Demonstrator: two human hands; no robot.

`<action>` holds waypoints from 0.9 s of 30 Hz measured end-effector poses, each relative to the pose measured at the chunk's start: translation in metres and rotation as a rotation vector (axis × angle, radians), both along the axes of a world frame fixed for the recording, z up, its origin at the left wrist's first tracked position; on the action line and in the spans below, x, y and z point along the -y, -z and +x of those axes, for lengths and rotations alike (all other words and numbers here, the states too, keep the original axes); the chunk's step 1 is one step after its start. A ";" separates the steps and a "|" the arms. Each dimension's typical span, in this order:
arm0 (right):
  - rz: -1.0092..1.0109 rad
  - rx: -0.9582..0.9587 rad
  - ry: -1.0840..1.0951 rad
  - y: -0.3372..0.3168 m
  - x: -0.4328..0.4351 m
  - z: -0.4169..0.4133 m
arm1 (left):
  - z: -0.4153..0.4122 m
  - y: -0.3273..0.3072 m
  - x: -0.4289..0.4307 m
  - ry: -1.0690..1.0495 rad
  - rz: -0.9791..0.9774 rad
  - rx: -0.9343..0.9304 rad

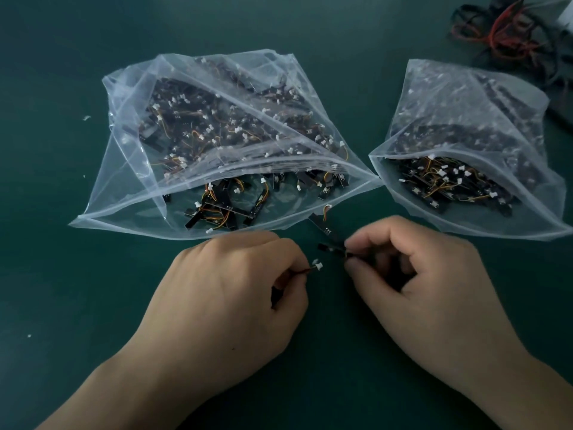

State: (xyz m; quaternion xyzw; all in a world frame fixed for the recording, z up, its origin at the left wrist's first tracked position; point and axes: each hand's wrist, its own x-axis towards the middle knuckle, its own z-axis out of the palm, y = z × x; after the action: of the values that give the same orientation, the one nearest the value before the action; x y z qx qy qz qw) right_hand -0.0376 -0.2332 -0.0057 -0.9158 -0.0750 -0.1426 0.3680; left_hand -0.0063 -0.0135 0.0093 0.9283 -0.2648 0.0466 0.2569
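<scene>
**Two featherweight parts, both easy to damage**

Two hands work low over the green surface [62,305], just in front of the open mouth of the large bag [102,209]. The left hand [235,293] pinches a thin wire lead [299,272] just behind its white plug [317,264], which pokes out free. The right hand [412,283], fingers curled, pinches a narrow black board strip [330,247] by one end. The strip's other end is near the plug but not touching it.

Both parts probably weigh next to nothing. The lead is limp and would flop unless held close to the plug. The plug looks like hard, smooth plastic, so it is best squeezed by its sides. The strip seems stiff but thin, so it is safer held by its long edges. Tugging the wire could strain its joints.
</scene>
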 end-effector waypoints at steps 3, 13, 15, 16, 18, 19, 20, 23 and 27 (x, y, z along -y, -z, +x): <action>-0.097 -0.055 -0.023 0.000 0.000 -0.010 | 0.003 0.002 -0.002 -0.004 -0.084 -0.072; -0.267 0.034 0.003 -0.003 -0.002 -0.003 | 0.009 0.008 -0.005 0.039 -0.181 -0.053; -0.184 -0.004 -0.009 -0.004 0.000 -0.004 | 0.010 0.007 -0.005 0.025 -0.189 -0.048; -0.134 -0.018 -0.008 -0.004 0.001 -0.004 | 0.010 0.007 -0.005 0.019 -0.192 -0.050; -0.060 -0.022 -0.001 -0.004 0.002 -0.003 | 0.010 0.007 -0.005 0.023 -0.195 -0.063; -0.036 -0.020 -0.001 -0.004 0.003 -0.003 | 0.010 0.007 -0.005 0.033 -0.188 -0.071; -0.015 -0.021 -0.005 -0.004 0.004 -0.004 | 0.010 0.007 -0.005 0.042 -0.181 -0.078; -0.007 -0.044 -0.019 -0.004 0.005 -0.004 | 0.011 0.006 -0.006 0.091 -0.140 -0.105; -0.032 -0.065 -0.041 -0.004 0.007 -0.003 | 0.016 0.003 -0.009 0.147 -0.103 -0.124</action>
State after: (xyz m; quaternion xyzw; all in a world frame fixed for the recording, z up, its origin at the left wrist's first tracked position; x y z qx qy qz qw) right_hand -0.0403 -0.2404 -0.0014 -0.9238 -0.0842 -0.1041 0.3586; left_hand 0.0093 -0.0048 0.0060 0.8930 -0.3128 -0.0162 0.3231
